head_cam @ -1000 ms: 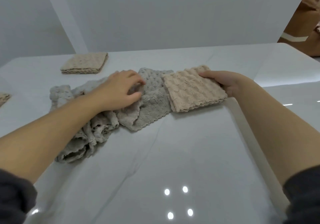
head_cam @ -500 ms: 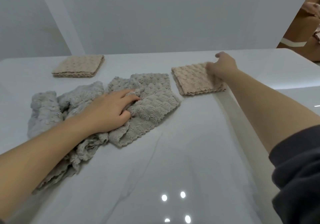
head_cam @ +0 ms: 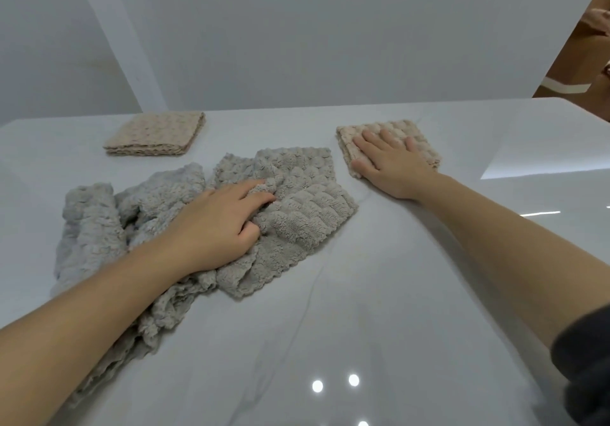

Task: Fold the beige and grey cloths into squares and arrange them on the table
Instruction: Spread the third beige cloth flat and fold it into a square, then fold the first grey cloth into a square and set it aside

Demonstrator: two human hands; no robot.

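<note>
A crumpled pile of grey cloths (head_cam: 297, 214) lies across the middle and left of the white table (head_cam: 363, 326). My left hand (head_cam: 218, 221) rests on the pile, its fingers curled into a bunched fold of grey cloth. A folded beige square (head_cam: 419, 141) lies to the right of the pile, toward the back. My right hand (head_cam: 386, 161) presses flat on it with straight, spread fingers. A second folded beige square (head_cam: 155, 133) sits at the back left, apart from both hands.
The table's far edge runs just behind the beige squares, with a grey wall beyond. Brown furniture (head_cam: 574, 62) shows at the upper right, past the table's corner. Ceiling lights reflect on the glossy surface near the front.
My right hand carried the folded beige square away from the grey pile to the back right, set it down, and now lies flat on it. My left hand stayed gripping the grey cloth.
</note>
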